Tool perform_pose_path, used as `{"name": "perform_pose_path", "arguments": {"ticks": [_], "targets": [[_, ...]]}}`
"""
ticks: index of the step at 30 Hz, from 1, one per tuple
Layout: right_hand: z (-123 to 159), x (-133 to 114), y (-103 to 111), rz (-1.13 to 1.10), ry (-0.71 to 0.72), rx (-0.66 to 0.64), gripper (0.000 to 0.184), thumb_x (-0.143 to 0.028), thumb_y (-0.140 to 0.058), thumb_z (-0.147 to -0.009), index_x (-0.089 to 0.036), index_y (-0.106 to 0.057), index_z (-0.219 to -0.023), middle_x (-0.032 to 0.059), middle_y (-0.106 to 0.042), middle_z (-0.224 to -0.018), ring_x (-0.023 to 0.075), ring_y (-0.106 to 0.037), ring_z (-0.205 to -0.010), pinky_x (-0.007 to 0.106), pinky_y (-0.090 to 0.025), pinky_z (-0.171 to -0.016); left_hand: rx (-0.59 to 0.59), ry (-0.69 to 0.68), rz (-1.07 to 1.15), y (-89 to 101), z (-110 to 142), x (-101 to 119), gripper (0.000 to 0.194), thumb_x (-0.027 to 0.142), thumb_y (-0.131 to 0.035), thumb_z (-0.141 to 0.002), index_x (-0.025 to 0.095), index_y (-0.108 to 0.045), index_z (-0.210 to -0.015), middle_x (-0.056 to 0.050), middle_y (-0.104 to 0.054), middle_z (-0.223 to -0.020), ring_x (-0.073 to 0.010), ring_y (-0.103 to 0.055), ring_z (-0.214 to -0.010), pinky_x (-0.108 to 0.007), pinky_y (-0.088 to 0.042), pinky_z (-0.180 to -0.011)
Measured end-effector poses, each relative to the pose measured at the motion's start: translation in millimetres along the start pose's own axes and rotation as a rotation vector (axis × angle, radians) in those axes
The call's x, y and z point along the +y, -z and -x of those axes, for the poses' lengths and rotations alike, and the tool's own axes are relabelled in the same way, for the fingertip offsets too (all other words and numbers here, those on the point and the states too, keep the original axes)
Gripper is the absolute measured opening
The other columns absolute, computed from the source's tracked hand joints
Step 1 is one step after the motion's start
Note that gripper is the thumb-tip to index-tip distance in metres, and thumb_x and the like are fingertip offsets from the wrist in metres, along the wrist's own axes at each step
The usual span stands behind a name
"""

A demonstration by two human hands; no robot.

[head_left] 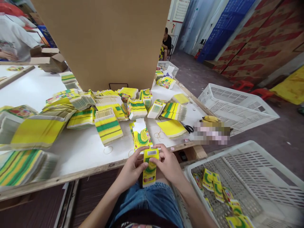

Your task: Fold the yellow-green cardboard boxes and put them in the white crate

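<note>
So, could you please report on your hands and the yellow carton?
Left hand and right hand: fingers on yellow carton. Carton over lap, barcode showing. Nothing visibly obstructing.

Cartons (108, 128) on table (78, 147), crates (268, 174) at right

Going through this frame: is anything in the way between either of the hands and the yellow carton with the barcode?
Nothing visible is. The left hand and right hand both hold the yellow carton, one at each side. The table's wooden edge lies beyond, not between them.
</note>
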State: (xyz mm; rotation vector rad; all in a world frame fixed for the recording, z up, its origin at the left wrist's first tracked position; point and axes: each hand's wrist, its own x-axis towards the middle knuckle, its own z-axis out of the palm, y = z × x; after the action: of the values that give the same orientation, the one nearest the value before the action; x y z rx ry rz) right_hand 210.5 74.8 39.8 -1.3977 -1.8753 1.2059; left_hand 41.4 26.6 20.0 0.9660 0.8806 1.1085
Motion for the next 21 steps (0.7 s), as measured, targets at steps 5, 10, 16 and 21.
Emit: {"name": "perform_pose_path", "arguments": {"ticks": [5,10,16,21], "targets": [[2,16,0,-0.127,0.052,0.047,0.034,-0.036,-0.060,-0.086,-0.018,-0.066,-0.115,0.0014,-0.068,-0.070,0.0170,-0.060,-0.063,0.026,-0.046,-0.061,-0.033,0.025,0.097,-0.1,-5,4,0.058,0.028,-0.071,-0.081,0.020,-0.047,-0.133,-0.011,-0.071,-0.107,-0.0239,-0.068,-0.097,-0.032,-0.052,-0.082],[11,18,3,-0.353,0.119,0.138,0.029,-0.038,-0.058,-0.089,-0.020,-0.068,-0.110,0.0081,-0.071,-0.102,0.0218,-0.065,-0.091,0.032,-0.052,-0.080,-0.038,-0.005,0.143,-22.6,-12,-5,0.051,0.026,-0.074,-0.077,0.019,-0.053,-0.124,-0.009,-0.073,-0.100,-0.0236,-0.070,-0.092,-0.030,-0.053,-0.077],[46,11,69,0.391,0.288,0.467,0.024,-0.039,-0.055,-0.090,-0.025,-0.073,-0.096,0.0083,-0.069,-0.090,0.0252,-0.060,-0.086,0.041,-0.044,-0.081,0.024,-0.179,-0.260,-28.6,-22,-10,0.048,0.027,-0.062,-0.086,0.023,-0.048,-0.132,-0.013,-0.063,-0.127,-0.0283,-0.058,-0.120,-0.044,-0.046,-0.102],[41,41,81,0.773,0.107,0.567,0.048,-0.056,-0.052,-0.086,-0.021,-0.070,-0.112,0.0155,-0.064,-0.099,0.0339,-0.054,-0.093,0.050,-0.039,-0.085,0.258,-0.181,-0.887,9.8,-34,-19,0.053,0.020,-0.057,-0.086,0.018,-0.045,-0.137,-0.018,-0.049,-0.144,-0.0319,-0.034,-0.141,-0.057,-0.018,-0.118]]}}
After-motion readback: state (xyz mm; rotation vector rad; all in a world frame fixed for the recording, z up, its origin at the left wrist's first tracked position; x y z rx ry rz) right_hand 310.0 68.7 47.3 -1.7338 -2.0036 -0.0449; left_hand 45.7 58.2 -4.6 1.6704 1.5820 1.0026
